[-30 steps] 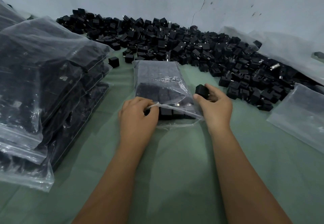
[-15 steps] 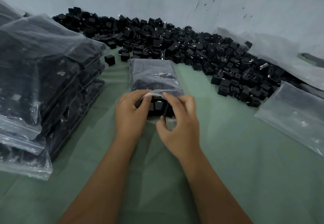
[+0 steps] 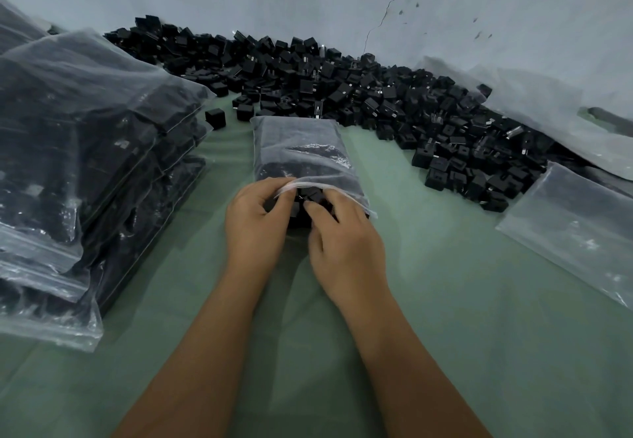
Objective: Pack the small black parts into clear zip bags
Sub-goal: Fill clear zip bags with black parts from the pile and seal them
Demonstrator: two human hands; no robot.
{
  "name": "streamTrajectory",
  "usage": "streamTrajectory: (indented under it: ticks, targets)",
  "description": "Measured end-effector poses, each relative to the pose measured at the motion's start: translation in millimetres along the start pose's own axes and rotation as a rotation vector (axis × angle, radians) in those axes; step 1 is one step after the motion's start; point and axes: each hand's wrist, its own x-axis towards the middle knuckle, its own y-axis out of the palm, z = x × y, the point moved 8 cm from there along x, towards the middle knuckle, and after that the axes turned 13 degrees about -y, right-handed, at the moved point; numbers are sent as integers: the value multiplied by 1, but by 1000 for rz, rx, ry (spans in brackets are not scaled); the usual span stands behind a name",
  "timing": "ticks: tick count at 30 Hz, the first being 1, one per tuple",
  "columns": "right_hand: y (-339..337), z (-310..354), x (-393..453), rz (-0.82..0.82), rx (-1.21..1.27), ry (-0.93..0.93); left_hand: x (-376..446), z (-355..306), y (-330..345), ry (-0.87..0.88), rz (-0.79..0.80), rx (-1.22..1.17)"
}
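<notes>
One bag nearly full, many loose parts waiting.

Lying on the green table [image 3: 445, 300], the clear zip bag [image 3: 298, 149] is being held open by the left hand [image 3: 255, 223], which is pinching its upper lip, while the right hand [image 3: 346, 245] is curling its fingers into the mouth around a black part [image 3: 313, 196]. Filled bags [image 3: 85, 149] are stacking up at left; a big loose pile [image 3: 342, 88] and empty bags [image 3: 575, 232] are suggesting plenty remains.
</notes>
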Motion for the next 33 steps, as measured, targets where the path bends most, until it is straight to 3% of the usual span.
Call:
streamTrajectory:
  ticks: [4, 11, 22, 26, 28, 31, 33]
  targets:
    - [11, 1, -5, 186, -8, 76, -1, -2, -1, 10, -5, -14]
    - [30, -5, 5, 278, 44, 135, -6, -15, -3, 207, -87, 111]
    - [95, -35, 40, 751, -91, 249, -6, -18, -3, 294, -148, 157]
    - [91, -45, 46, 710, -101, 336, -6, -19, -3, 288, -150, 136]
    - [95, -35, 40, 754, -78, 238, -5, -18, -3, 278, -148, 135]
    - [83, -22, 32, 598, -82, 149, -5, -17, -4, 271, -152, 133]
    - [81, -21, 31, 601, -120, 153, -4, -18, -3, 263, -153, 141]
